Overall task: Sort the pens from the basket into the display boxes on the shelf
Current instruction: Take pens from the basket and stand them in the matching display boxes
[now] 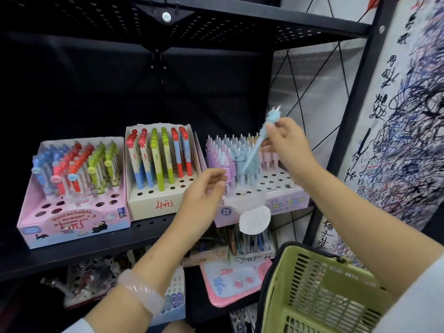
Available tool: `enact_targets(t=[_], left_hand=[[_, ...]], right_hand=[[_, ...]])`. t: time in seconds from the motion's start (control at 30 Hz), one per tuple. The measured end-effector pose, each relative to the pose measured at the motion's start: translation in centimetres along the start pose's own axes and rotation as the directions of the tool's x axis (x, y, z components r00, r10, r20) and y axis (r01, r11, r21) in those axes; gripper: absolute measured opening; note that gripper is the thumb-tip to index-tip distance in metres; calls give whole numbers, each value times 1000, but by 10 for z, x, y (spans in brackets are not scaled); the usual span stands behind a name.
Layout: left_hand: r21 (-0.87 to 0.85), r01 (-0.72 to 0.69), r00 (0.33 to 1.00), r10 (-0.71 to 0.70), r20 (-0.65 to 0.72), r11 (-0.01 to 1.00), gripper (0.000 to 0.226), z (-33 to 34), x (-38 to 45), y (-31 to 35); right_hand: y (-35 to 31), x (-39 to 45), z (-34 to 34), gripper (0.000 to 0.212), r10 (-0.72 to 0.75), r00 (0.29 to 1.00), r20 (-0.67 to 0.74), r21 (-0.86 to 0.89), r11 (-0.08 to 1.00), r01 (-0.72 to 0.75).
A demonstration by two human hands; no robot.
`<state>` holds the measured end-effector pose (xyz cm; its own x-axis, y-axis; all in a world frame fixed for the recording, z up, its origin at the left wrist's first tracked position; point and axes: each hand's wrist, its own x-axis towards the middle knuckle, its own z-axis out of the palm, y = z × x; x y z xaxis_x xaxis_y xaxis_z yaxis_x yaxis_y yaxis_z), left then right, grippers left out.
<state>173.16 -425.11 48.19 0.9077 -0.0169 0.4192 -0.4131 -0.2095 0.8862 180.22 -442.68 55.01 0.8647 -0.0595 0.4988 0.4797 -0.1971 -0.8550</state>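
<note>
Presently, item one: our right hand (287,140) — fingertips pinching the upper barrel of a pale blue unicorn-topped plastic pen (260,138), just under its moulded head. The pen slants down and leftward, its tip low among the blue pens in the pastel unicorn display box (286,200) at the right of the shelf; whether the tip has found a hole we cannot tell.

Item two: our left hand (204,195) — fingers loosely curled near the front of the same box. It seems to hold nothing, though blur leaves that unsure.

Item three: the neighbouring stock. A cream cardboard box (153,205) of red, green and blue pens stands at the centre, and a pink retractable-eraser box (72,224) at the left, both on the black perforated metal shelf (149,224).

Item four: the green slatted plastic basket (319,292) — low at the right, beneath our right forearm; its contents do not show.

Handling note: we judge the step to be seating this pen. We would bring the barrel upright before pressing, aim for a vacant hole in the blue column, steady the box front with the left hand, and press gently so the neighbours are not tipped.
</note>
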Motion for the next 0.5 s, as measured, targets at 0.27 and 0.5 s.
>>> enact_targets(t=[0.27,0.5], left_hand=[[181,48,991,-71,117,982,27,-21,-8,-19],[195,78,979,-112,171,978,29,-24,-16,-22]], right_hand=[[43,13,-17,6,7,1000,-2,-334,942,-8],[40,14,-11,14,18,995,101,-529,848,38]])
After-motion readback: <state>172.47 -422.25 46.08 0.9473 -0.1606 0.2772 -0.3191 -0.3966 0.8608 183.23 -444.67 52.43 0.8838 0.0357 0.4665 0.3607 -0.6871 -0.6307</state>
